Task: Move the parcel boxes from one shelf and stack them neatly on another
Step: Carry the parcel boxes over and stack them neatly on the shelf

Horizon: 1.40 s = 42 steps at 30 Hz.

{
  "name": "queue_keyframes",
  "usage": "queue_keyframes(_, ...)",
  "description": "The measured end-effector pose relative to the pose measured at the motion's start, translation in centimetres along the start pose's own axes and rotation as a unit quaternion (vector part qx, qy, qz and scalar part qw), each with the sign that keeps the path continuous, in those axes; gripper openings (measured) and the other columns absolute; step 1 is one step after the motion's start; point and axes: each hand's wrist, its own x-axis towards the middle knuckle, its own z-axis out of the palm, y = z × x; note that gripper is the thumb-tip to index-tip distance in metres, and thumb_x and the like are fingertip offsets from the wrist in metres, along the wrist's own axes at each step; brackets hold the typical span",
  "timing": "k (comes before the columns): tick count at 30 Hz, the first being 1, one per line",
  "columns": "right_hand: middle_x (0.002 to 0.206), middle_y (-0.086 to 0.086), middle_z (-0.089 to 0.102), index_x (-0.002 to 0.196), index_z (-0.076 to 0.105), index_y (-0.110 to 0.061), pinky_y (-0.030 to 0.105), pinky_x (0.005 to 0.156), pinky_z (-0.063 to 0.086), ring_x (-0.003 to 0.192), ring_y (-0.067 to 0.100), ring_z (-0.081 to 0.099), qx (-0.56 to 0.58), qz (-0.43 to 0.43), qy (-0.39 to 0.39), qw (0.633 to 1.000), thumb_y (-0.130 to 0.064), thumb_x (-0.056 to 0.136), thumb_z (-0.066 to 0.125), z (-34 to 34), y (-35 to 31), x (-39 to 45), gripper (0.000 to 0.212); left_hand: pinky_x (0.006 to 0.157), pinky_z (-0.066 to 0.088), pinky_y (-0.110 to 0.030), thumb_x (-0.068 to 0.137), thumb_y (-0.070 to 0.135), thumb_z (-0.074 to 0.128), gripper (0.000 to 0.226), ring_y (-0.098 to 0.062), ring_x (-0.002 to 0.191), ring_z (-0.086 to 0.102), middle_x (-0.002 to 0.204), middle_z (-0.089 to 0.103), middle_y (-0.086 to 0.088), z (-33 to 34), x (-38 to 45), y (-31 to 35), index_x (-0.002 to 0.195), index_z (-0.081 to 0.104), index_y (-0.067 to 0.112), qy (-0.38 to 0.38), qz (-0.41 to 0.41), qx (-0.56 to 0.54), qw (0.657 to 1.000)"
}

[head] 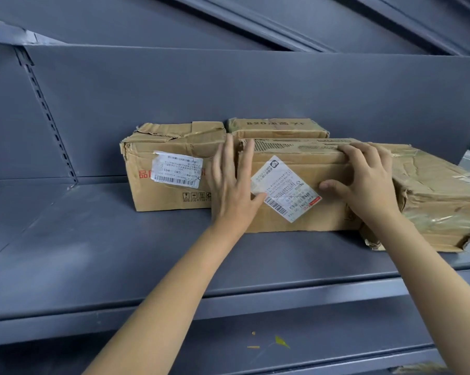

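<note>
both hands on the front parcel box (296, 185), which sits mid-shelf (120, 253) between two other boxes. left hand (234, 185) lies flat with straight fingers against its left end, right hand (363, 180) curls over the top right edge, probably bracing to lift or square it.

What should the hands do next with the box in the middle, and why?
Probably lift the middle box slightly off the shelf. The left hand lies flat against its left end and the right hand grips its top edge, so both ends look held, though neighbouring boxes crowd it.
</note>
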Motion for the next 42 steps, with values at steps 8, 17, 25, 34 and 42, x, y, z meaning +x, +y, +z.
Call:
queue_keyframes(8, 0.129, 0.018, 0.051, 0.126, 0.054, -0.004, 0.051, 0.108, 0.027, 0.123, 0.042, 0.035, 0.018, -0.018, -0.009, 1.0, -0.065, 0.067, 0.056, 2.9, 1.6, 2.3, 0.085, 0.105, 0.032, -0.058, 0.039, 0.04, 0.091, 0.112, -0.031, 0.12, 0.05, 0.127, 0.056, -0.015, 1.6, 1.9, -1.5, 0.132, 0.036, 0.01, -0.007, 0.128, 0.2, 0.971)
queue_keyframes(17, 0.129, 0.015, 0.05, 0.126, 0.056, -0.007, 0.043, 0.106, 0.026, 0.122, 0.038, 0.034, 0.061, -0.003, 0.002, 0.998, -0.055, 0.061, 0.07, 2.7, 0.2, 2.3, 0.082, 0.102, 0.039, -0.052, 0.042, 0.023, 0.094, 0.1, -0.031, 0.113, 0.04, 0.115, 0.058, -0.021, 0.8, 1.8, -1.7, 0.125, 0.042, 0.005, 0.028, 0.13, 0.18, 0.975)
queue_keyframes(25, 0.129, 0.015, 0.049, 0.127, 0.053, -0.01, 0.049, 0.107, 0.027, 0.123, 0.03, 0.029, 0.059, -0.002, 0.015, 0.998, -0.064, 0.066, 0.062, 4.2, -0.2, 2.8, 0.082, 0.097, 0.044, -0.05, 0.051, 0.014, 0.089, 0.093, -0.033, 0.115, 0.046, 0.123, 0.051, -0.021, 1.1, 2.0, -3.1, 0.13, 0.043, 0.003, 0.019, 0.113, 0.134, 0.984)
queue_keyframes(34, 0.147, 0.017, 0.033, 0.142, 0.037, -0.011, 0.06, 0.112, 0.006, 0.142, 0.041, 0.014, -0.077, -0.001, -0.108, 0.991, -0.063, 0.078, 0.058, 2.0, -1.5, 3.3, 0.085, 0.11, 0.019, -0.057, 0.072, 0.008, 0.079, 0.096, -0.041, 0.139, 0.025, 0.151, 0.026, -0.023, 1.1, 1.6, -2.0, 0.144, 0.015, 0.01, -0.062, 0.052, 0.223, 0.971)
queue_keyframes(42, 0.139, 0.02, 0.044, 0.14, 0.035, -0.006, 0.059, 0.104, 0.032, 0.124, 0.04, 0.044, -0.228, 0.253, -0.24, 0.909, -0.046, 0.087, 0.057, -5.3, 1.3, 1.5, 0.069, 0.112, -0.002, -0.059, 0.088, 0.012, 0.051, 0.084, -0.034, 0.145, -0.007, 0.159, -0.004, -0.013, -1.6, 0.8, -0.3, 0.15, -0.005, 0.013, -0.121, 0.025, 0.208, 0.97)
